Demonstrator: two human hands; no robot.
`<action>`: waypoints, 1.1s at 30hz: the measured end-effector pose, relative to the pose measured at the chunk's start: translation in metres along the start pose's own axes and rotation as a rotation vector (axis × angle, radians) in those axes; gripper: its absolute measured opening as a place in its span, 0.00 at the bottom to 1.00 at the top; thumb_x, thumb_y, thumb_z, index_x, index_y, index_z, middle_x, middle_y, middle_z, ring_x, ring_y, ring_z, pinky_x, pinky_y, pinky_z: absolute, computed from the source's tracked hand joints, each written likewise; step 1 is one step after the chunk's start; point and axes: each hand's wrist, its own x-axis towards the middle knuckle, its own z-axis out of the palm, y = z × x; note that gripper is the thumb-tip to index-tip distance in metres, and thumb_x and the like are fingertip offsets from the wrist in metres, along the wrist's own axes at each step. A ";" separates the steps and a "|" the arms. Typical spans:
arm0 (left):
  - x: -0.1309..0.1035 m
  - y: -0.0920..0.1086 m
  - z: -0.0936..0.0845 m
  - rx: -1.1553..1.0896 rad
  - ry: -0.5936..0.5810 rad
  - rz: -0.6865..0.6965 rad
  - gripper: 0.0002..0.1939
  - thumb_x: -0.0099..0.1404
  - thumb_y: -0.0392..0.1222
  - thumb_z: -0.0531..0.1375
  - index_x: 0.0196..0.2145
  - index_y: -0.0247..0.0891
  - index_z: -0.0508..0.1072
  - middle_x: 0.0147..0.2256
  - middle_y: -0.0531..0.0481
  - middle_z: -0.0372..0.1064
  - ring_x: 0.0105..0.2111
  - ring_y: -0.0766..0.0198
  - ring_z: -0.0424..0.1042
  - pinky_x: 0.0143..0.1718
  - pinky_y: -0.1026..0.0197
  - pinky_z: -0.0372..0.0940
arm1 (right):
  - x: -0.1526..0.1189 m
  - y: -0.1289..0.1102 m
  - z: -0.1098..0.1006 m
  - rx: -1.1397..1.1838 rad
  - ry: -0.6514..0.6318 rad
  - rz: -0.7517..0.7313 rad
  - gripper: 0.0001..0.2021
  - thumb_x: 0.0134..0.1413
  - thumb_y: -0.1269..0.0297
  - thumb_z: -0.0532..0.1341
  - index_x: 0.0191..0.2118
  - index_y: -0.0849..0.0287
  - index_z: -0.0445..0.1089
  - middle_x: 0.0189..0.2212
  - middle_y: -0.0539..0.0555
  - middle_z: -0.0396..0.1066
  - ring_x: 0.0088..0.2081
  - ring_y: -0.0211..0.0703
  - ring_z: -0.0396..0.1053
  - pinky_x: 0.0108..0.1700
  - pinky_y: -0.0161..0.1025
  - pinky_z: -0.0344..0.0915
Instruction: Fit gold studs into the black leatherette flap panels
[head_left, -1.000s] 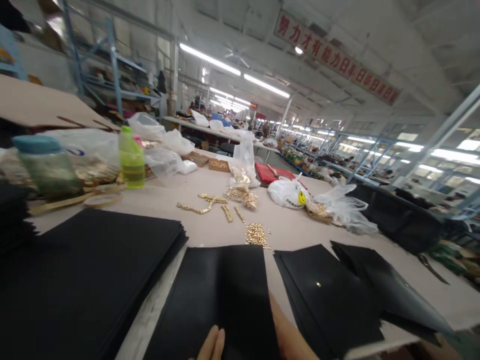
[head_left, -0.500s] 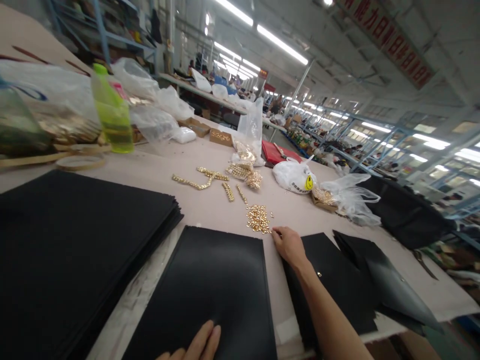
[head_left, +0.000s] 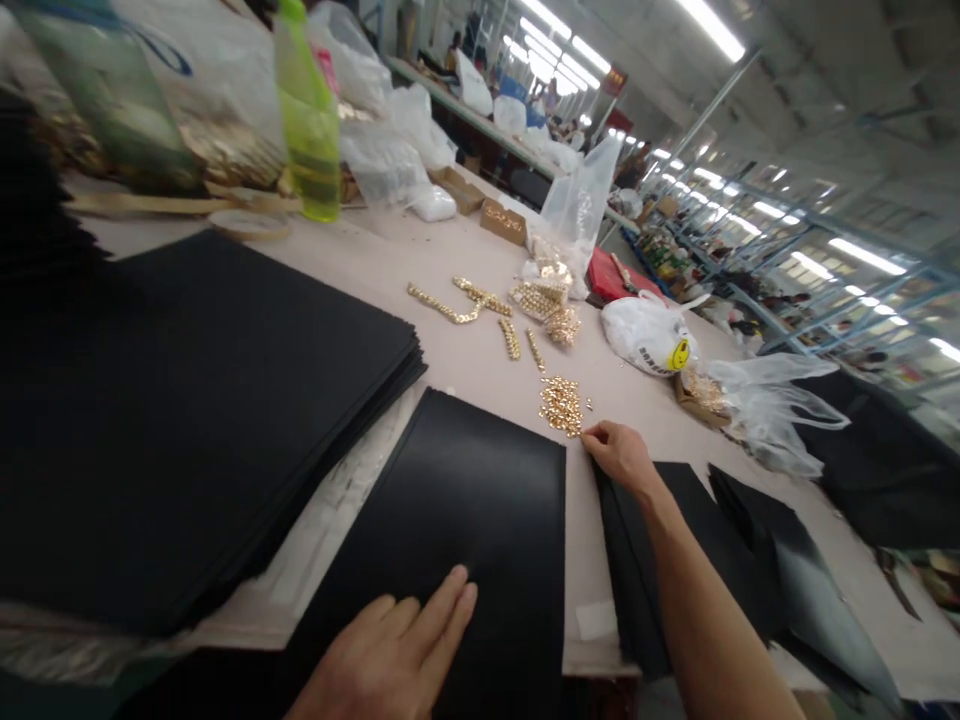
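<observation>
My left hand point(head_left: 394, 645) rests on a smooth black panel point(head_left: 487, 480), its index and middle fingers stretched out over the surface. At the lower right edge of a small pile of shiny gold metal pieces point(head_left: 561, 404) is my right hand point(head_left: 622, 456). Its thumb and fingertips are pinched together beside the nearest pieces; whatever they hold is too small to make out. Beneath my right forearm lie more black panels point(head_left: 686, 550). A thick stack of black sheets point(head_left: 195, 420) stands to the left of the panel under my left hand.
Gold strips point(head_left: 442, 305) lie beyond the pile. Farther back are a yellow-green bottle point(head_left: 307, 130), a small cardboard box point(head_left: 502, 220) and a white plastic bag point(head_left: 645, 330). A clear bag point(head_left: 776, 410) sits by a box of gold pieces point(head_left: 703, 395) at the right.
The view has tilted down and shifted left. My left hand shows farther up the black panel. My right hand stays at the pile's edge, its fingertips still together.
</observation>
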 end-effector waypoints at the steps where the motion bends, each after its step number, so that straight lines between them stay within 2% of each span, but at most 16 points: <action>1: 0.001 0.002 -0.004 -0.030 -0.033 -0.013 0.27 0.64 0.28 0.51 0.60 0.34 0.65 0.60 0.42 0.66 0.38 0.61 0.73 0.41 0.56 0.65 | -0.008 -0.004 0.001 0.006 0.010 -0.003 0.12 0.55 0.64 0.57 0.36 0.62 0.77 0.33 0.59 0.78 0.36 0.47 0.74 0.40 0.39 0.63; 4: 0.005 0.005 -0.011 -0.075 -0.061 -0.050 0.25 0.65 0.28 0.51 0.60 0.33 0.65 0.59 0.40 0.68 0.37 0.61 0.72 0.39 0.55 0.65 | -0.046 -0.026 0.007 0.226 -0.060 -0.051 0.14 0.59 0.58 0.56 0.39 0.62 0.74 0.31 0.57 0.77 0.33 0.44 0.74 0.37 0.38 0.67; 6: 0.006 0.005 -0.012 -0.082 -0.029 -0.030 0.24 0.66 0.28 0.50 0.59 0.30 0.66 0.56 0.39 0.70 0.35 0.61 0.71 0.36 0.55 0.65 | -0.080 -0.049 0.011 0.516 -0.212 -0.079 0.15 0.57 0.54 0.60 0.38 0.62 0.73 0.28 0.54 0.75 0.29 0.42 0.73 0.33 0.37 0.68; 8: 0.006 0.004 -0.011 -0.083 0.018 -0.001 0.22 0.67 0.29 0.49 0.57 0.27 0.67 0.53 0.38 0.73 0.33 0.61 0.71 0.33 0.55 0.64 | -0.112 -0.072 0.014 0.685 -0.379 -0.104 0.13 0.56 0.55 0.62 0.36 0.61 0.73 0.25 0.51 0.73 0.27 0.40 0.71 0.31 0.35 0.67; 10: 0.006 0.002 -0.011 -0.088 0.047 0.020 0.21 0.67 0.28 0.49 0.56 0.27 0.68 0.51 0.39 0.74 0.32 0.61 0.70 0.33 0.55 0.64 | -0.134 -0.091 0.017 0.645 -0.470 -0.173 0.09 0.57 0.59 0.62 0.34 0.60 0.74 0.25 0.50 0.73 0.27 0.38 0.69 0.30 0.34 0.64; 12: 0.004 0.001 -0.011 -0.092 0.059 0.030 0.21 0.67 0.28 0.49 0.56 0.27 0.68 0.51 0.40 0.74 0.32 0.61 0.70 0.33 0.55 0.63 | -0.146 -0.104 0.018 0.547 -0.479 -0.268 0.07 0.59 0.63 0.61 0.33 0.59 0.75 0.26 0.49 0.73 0.28 0.37 0.68 0.32 0.33 0.63; 15: 0.003 0.001 -0.012 -0.093 0.049 0.029 0.21 0.67 0.28 0.51 0.56 0.28 0.67 0.51 0.41 0.73 0.32 0.61 0.69 0.32 0.55 0.62 | -0.149 -0.113 0.020 0.463 -0.450 -0.366 0.06 0.59 0.68 0.60 0.33 0.57 0.75 0.29 0.48 0.74 0.31 0.37 0.70 0.36 0.33 0.63; 18: 0.003 0.002 -0.012 -0.105 0.029 0.019 0.21 0.67 0.30 0.53 0.57 0.28 0.66 0.48 0.42 0.73 0.31 0.61 0.68 0.30 0.56 0.61 | -0.148 -0.116 0.021 0.410 -0.439 -0.397 0.06 0.58 0.71 0.60 0.33 0.57 0.75 0.30 0.49 0.75 0.32 0.38 0.71 0.37 0.33 0.63; 22: 0.004 0.003 -0.011 -0.119 0.041 0.007 0.22 0.66 0.30 0.53 0.57 0.28 0.65 0.46 0.42 0.73 0.31 0.61 0.67 0.30 0.56 0.61 | -0.148 -0.120 0.019 0.372 -0.456 -0.320 0.07 0.56 0.70 0.60 0.32 0.58 0.76 0.29 0.50 0.75 0.30 0.39 0.71 0.33 0.34 0.62; 27: 0.004 0.003 -0.010 -0.110 0.065 0.009 0.22 0.66 0.27 0.51 0.57 0.26 0.66 0.48 0.41 0.74 0.31 0.61 0.68 0.32 0.56 0.62 | -0.143 -0.123 0.020 0.374 -0.519 -0.247 0.06 0.55 0.68 0.60 0.30 0.57 0.76 0.27 0.49 0.76 0.29 0.39 0.70 0.31 0.34 0.62; 33: 0.002 0.004 -0.002 -0.116 0.116 -0.013 0.21 0.67 0.27 0.48 0.56 0.28 0.68 0.50 0.42 0.75 0.32 0.61 0.70 0.32 0.55 0.62 | -0.128 -0.134 0.012 0.265 -0.594 -0.143 0.02 0.49 0.70 0.63 0.27 0.59 0.70 0.20 0.46 0.67 0.22 0.34 0.62 0.23 0.32 0.54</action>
